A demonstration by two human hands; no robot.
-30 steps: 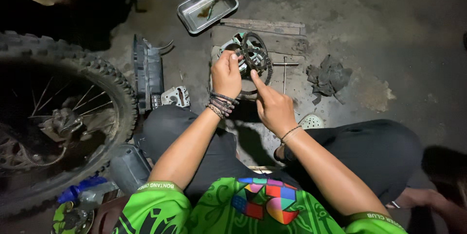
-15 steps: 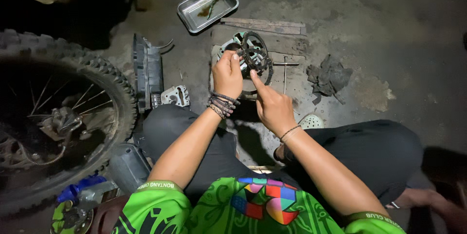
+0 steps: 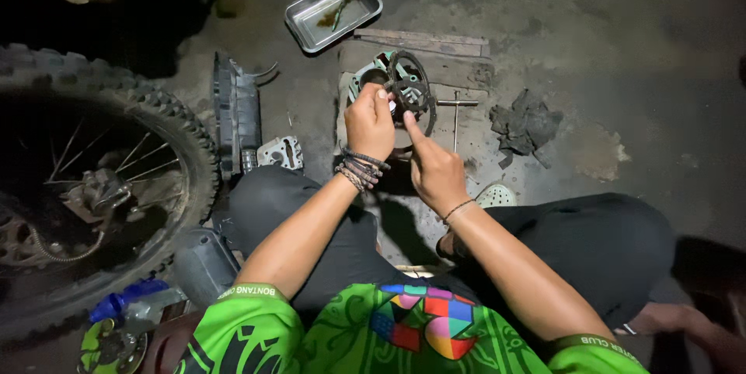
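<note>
I sit on a concrete floor with a round metal engine part (image 3: 404,82), greenish with a dark ring of plates, resting on a wooden board (image 3: 458,63) in front of me. My left hand (image 3: 371,121), with several bead bracelets at the wrist, grips the part's near edge with curled fingers. My right hand (image 3: 435,168) sits just right of it, its index finger stretched up to touch the dark ring. A thin metal T-shaped tool (image 3: 456,106) lies on the board to the right of the part.
A metal tray (image 3: 311,20) with oily residue sits at the back. A knobby spoked motorcycle wheel (image 3: 101,187) fills the left. A dark plastic cover (image 3: 237,113) and a small metal bracket (image 3: 281,152) lie beside it. A dirty rag (image 3: 524,125) lies right.
</note>
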